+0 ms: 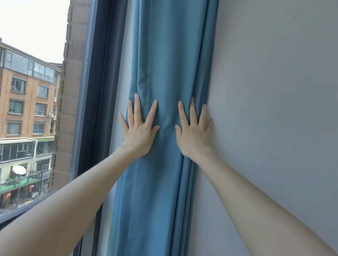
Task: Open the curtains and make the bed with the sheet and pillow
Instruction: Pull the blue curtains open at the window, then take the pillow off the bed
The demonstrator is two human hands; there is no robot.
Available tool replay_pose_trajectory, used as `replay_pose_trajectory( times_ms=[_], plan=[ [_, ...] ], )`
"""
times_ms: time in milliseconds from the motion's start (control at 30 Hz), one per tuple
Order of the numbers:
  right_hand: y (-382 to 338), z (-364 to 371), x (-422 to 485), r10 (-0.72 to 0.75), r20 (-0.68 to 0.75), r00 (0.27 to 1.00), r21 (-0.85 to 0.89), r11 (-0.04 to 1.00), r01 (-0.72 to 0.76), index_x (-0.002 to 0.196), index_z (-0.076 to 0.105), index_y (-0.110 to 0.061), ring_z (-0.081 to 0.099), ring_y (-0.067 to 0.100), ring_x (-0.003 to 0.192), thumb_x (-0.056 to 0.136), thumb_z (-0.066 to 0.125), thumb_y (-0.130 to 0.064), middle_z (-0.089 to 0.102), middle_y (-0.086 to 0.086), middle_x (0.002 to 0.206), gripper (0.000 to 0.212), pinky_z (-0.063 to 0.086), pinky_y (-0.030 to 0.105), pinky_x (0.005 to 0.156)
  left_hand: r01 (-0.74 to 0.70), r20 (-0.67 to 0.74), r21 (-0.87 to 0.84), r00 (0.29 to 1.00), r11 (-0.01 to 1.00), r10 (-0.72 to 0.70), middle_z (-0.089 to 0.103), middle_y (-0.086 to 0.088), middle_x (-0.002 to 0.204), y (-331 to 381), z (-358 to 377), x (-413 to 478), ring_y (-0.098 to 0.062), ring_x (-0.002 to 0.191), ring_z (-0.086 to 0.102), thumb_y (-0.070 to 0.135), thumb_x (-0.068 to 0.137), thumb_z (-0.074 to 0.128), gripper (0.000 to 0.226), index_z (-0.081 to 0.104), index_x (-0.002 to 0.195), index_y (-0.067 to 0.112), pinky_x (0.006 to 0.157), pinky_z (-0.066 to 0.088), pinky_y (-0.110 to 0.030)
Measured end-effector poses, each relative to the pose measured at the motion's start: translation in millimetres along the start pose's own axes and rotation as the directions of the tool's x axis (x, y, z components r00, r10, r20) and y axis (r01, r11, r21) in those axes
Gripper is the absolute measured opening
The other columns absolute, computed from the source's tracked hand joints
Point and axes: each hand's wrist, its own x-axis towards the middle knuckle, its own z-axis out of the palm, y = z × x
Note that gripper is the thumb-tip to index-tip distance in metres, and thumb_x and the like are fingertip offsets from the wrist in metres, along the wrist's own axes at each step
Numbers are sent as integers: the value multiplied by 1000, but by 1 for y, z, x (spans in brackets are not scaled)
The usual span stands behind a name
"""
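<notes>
Curtain (167, 64) cloth, blue and gathered into a narrow upright bundle of folds, hangs between the dark window frame (95, 76) and the grey wall (284, 99). Its right edge is tucked against the wall.

My left hand (138, 132) lies flat on the left side of the bundle. Its fingers (137, 109) are straight and spread wide, the palm presses the fabric, and the little finger sits at the curtain's left edge. My right hand (193, 137) lies flat on the right side, fingers (194, 111) likewise straight and fanned, the outer ones over the tight pleats just beside the wall. Both hands only press the cloth; nothing is pinched or wrapped.

The two thumbs point toward each other with a strip of wrinkled fabric between them, so the hands are near but apart. My bare forearms (65, 200) reach up from the lower edge of the view.

Left of the frame, through the uncovered glass (43, 65), I see brick apartment buildings (18, 98), a green railing (14, 183) lower down, and a bright cloudy sky (25, 4). A brick column (71, 73) stands outside, just beside the frame.
</notes>
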Motion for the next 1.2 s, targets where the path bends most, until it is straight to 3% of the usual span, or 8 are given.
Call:
replay_pose_trajectory(
  times_ms=[133, 200, 267, 400, 600, 700, 933, 1200],
  plan=[
    [-7, 19, -66, -59, 195, 979, 84, 996, 44, 153, -8, -22, -13, 34, 146, 100, 39, -34, -16, 3, 160, 72, 12, 48, 118, -99, 202, 90, 976, 991, 79, -27, -11, 155, -15, 8, -70, -37, 143, -20, 28, 98, 45, 73, -5, 151, 32, 115, -1, -57],
    [-13, 26, -105, -57, 341, 938, 94, 995, 26, 154, -4, -21, -14, 32, 147, 99, 43, -28, -15, 2, 160, 72, 13, 44, 120, -80, 354, 52, 934, 995, 57, -28, -7, 155, -22, 15, -116, -35, 144, -18, 15, 96, 47, 75, -1, 152, 31, 117, 18, -49],
    [-17, 29, -144, -29, 526, 850, 80, 997, -16, 154, 1, -27, -15, 29, 147, 96, 45, -23, -16, -2, 160, 73, 15, 43, 119, -43, 510, -11, 859, 999, 43, -28, 1, 155, -28, 17, -162, -30, 146, -13, 4, 94, 42, 75, 3, 152, 30, 97, 44, -34],
    [-18, 14, -201, 16, 722, 692, 42, 997, -67, 152, 5, -37, 0, 30, 146, 89, 46, -18, -18, -11, 159, 78, 29, 42, 110, 34, 637, -72, 771, 997, 20, -18, 12, 158, -28, -1, -217, -22, 148, 0, -6, 89, 34, 78, 7, 151, 33, 78, 49, -28],
    [-29, -39, -240, 52, 511, 858, 142, 979, -144, 146, 37, -30, 27, 26, 132, 95, 44, -21, 23, 1, 153, 52, 34, 37, 99, 170, 598, -201, 801, 965, -16, 21, 2, 156, -3, -53, -242, -26, 124, 47, 6, 91, 37, 67, 20, 149, 34, 85, 47, -36],
    [-29, -70, -253, 57, 475, 878, 231, 955, -187, 138, 49, -31, 34, 22, 127, 95, 44, -18, 37, 0, 139, 45, 37, 38, 97, 231, 550, -245, 833, 942, -61, 41, -3, 137, 16, -81, -248, -26, 115, 49, 11, 92, 37, 61, 27, 147, 35, 83, 41, -33],
    [-18, -142, -285, 70, 453, 889, 332, 912, -241, 120, 58, -35, 47, 14, 105, 94, 45, -16, 45, -5, 110, 35, 39, 35, 88, 252, 450, -374, 891, 893, -64, 51, 0, 125, 59, -131, -267, -22, 113, 50, 13, 92, 37, 52, 40, 139, 34, 85, 44, -35],
    [23, -231, -340, 144, 419, 897, 334, 894, -300, 118, 59, -33, 47, 10, 91, 91, 45, -12, 54, -5, 118, 37, 44, 32, 84, 269, 468, -506, 884, 820, -1, 55, 3, 125, 124, -192, -296, -20, 112, 54, 18, 92, 37, 46, 46, 134, 34, 94, 47, -44]
  ],
)
